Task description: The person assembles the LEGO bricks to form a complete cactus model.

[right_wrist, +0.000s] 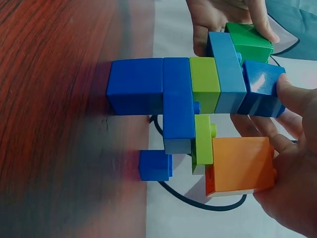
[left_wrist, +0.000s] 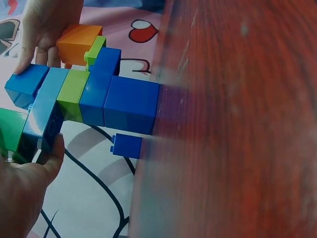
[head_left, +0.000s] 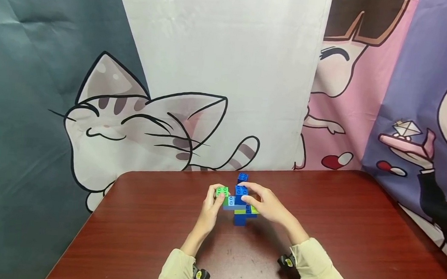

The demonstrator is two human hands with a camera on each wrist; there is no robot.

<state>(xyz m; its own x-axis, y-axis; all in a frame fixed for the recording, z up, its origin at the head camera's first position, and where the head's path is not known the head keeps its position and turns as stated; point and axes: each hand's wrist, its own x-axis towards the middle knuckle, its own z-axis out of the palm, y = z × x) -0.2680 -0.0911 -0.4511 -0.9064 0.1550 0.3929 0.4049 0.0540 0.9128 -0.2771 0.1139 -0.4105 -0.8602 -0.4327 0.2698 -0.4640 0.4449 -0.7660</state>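
Note:
A stepped build of toy building bricks stands on the table between the two hands. Its base is a dark blue brick (right_wrist: 136,87), under a longer blue brick (right_wrist: 178,99), a lime brick (right_wrist: 204,82) and a long lighter blue brick (left_wrist: 47,106). On that top layer sit a green brick (head_left: 222,192) and a blue brick (head_left: 241,194). My left hand (head_left: 211,205) grips the green brick's end. The right hand (head_left: 268,204) pinches the upper blue brick, thumb on its near side. An orange brick (right_wrist: 242,163) on a thin lime brick (right_wrist: 203,144) juts out beside the right palm.
A separate small blue brick (head_left: 242,177) stands behind the build, towards the table's far edge. The brown wooden table (head_left: 144,237) meets a printed cloth backdrop (head_left: 221,49) there. Wrist cameras (head_left: 201,277) are strapped under both sleeves.

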